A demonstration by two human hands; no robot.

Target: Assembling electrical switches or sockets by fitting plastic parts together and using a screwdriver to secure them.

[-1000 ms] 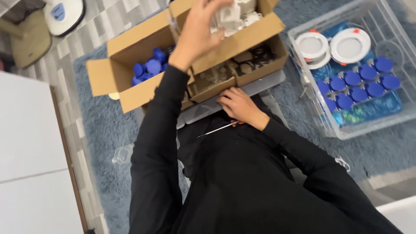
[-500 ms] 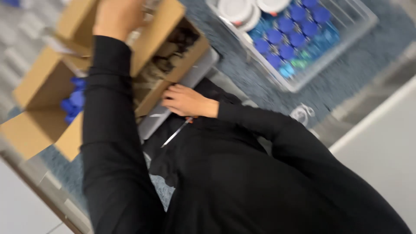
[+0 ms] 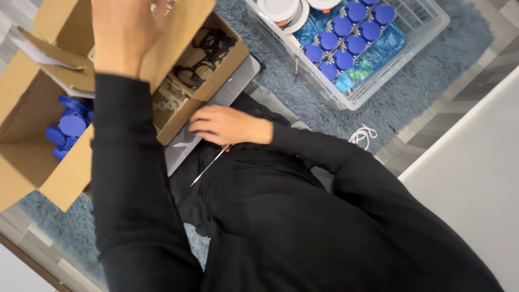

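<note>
Grey-blue shag rug covers the floor where I sit among boxes. My left hand is raised over the open brown cardboard box, apparently mid-sort; its fingers are cut off by the frame edge, so I cannot tell whether they hold anything. My right hand rests at the box's near corner, fingers loosely together, pinching nothing. A thin metal screwdriver with an orange collar lies on my lap just below them, apart. Next, I judge, a careful reach into the box.
</note>
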